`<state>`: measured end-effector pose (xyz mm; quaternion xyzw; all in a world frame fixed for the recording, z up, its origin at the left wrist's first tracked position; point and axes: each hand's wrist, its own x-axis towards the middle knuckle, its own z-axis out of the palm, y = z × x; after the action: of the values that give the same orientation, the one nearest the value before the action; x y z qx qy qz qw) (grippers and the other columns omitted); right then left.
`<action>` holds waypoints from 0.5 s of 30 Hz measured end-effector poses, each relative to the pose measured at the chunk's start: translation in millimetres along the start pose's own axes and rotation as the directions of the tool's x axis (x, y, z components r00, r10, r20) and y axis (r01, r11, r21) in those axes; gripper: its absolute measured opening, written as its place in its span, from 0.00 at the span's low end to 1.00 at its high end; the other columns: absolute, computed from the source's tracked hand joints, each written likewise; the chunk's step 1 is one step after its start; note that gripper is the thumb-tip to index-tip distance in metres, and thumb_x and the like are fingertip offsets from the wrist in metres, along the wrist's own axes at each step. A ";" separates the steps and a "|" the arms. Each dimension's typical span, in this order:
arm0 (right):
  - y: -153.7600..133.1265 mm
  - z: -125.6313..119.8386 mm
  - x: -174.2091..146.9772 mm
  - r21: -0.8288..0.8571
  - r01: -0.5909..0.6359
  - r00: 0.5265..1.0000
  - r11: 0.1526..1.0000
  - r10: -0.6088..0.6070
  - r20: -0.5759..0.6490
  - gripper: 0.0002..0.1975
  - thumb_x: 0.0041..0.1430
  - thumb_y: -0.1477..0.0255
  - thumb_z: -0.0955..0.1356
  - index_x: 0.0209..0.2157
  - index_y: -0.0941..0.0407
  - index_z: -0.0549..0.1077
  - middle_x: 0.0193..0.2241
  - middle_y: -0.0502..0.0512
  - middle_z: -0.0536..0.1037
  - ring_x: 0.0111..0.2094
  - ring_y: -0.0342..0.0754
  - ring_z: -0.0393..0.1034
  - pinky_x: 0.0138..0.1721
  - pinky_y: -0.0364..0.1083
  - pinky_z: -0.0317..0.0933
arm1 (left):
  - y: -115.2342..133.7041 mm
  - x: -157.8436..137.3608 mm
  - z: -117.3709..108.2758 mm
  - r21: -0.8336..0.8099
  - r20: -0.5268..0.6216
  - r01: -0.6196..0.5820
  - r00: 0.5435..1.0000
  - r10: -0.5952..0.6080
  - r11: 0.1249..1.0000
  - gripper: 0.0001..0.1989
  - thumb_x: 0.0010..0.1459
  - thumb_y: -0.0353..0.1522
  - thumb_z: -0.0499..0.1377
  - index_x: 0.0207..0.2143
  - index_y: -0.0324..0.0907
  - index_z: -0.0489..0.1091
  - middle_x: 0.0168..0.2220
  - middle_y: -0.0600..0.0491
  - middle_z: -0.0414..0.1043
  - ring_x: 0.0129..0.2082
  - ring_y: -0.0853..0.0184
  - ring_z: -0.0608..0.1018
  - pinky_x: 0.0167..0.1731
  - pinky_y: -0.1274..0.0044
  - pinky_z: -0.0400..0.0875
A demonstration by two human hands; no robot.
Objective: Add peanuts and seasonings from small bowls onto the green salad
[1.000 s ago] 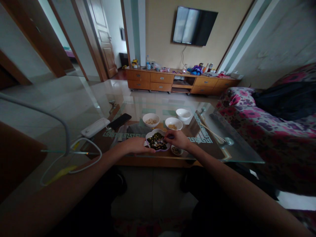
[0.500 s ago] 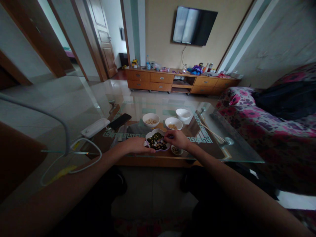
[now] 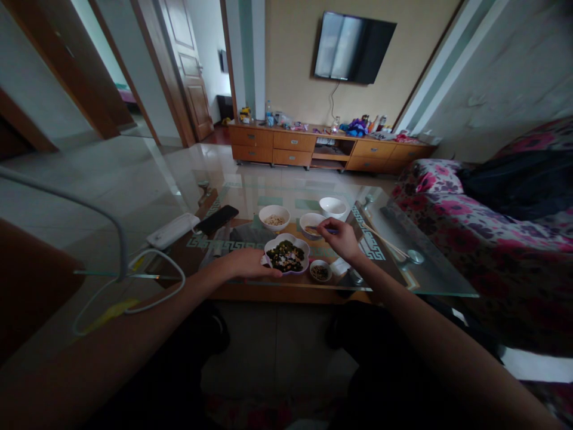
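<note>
On the glass table, a flower-shaped bowl (image 3: pixel 305 248) with a pale purple rim holds dark green food mixed with light bits. My left hand (image 3: pixel 251 263) grips its left side, thumb along the near edge. My right hand (image 3: pixel 341 237) is closed on a small purplish spoon (image 3: pixel 331 230), its tip end at a white bowl (image 3: pixel 315 218) of pale yellowish bits. Beneath that hand stands a small dish (image 3: pixel 320 272) of dark and light bits, beside a crumpled white item (image 3: pixel 340 266). Another white bowl (image 3: pixel 274 218) contains pale pieces.
A further white bowl (image 3: pixel 332 207) stands at the back. Chopsticks (image 3: pixel 387 240) lie on the right; a black phone (image 3: pixel 218 220) and a white power strip (image 3: pixel 173 231) with a cable (image 3: pixel 182 280) are on the left. The glass table's edge (image 3: pixel 421 292) runs in front of my knees.
My right hand has moved from over the flower-shaped bowl up and right to the white bowl behind it, carrying the spoon. The small dish is now uncovered. My left hand stays put.
</note>
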<state>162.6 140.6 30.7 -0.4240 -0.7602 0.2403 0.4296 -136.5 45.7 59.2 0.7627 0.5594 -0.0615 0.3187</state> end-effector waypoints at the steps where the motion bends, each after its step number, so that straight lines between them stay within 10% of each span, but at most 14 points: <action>1: 5.7 -2.8 0.6 -0.027 -0.030 0.999 0.999 0.030 -0.026 0.14 0.62 0.57 0.70 0.34 0.54 0.77 0.32 0.55 0.83 0.34 0.52 0.78 0.37 0.48 0.71 | 0.3 0.2 -0.3 0.012 0.004 0.014 1.000 -0.014 1.000 0.42 0.53 0.67 0.55 0.48 0.41 0.75 0.33 0.47 0.79 0.23 0.61 0.77 0.29 0.72 0.69; 15: -4.1 -8.1 0.1 -0.187 -0.100 0.994 0.977 0.091 -0.059 0.11 0.61 0.61 0.70 0.34 0.53 0.79 0.33 0.55 0.84 0.35 0.53 0.79 0.38 0.48 0.70 | -1.4 0.0 -0.5 -0.026 0.001 0.014 1.000 -0.014 1.000 0.42 0.53 0.67 0.56 0.51 0.41 0.74 0.39 0.45 0.79 0.24 0.61 0.77 0.27 0.73 0.70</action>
<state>167.7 138.6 37.9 -0.5050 -0.7474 0.1764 0.3941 -137.9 46.3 59.1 0.7545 0.5654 -0.0566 0.3284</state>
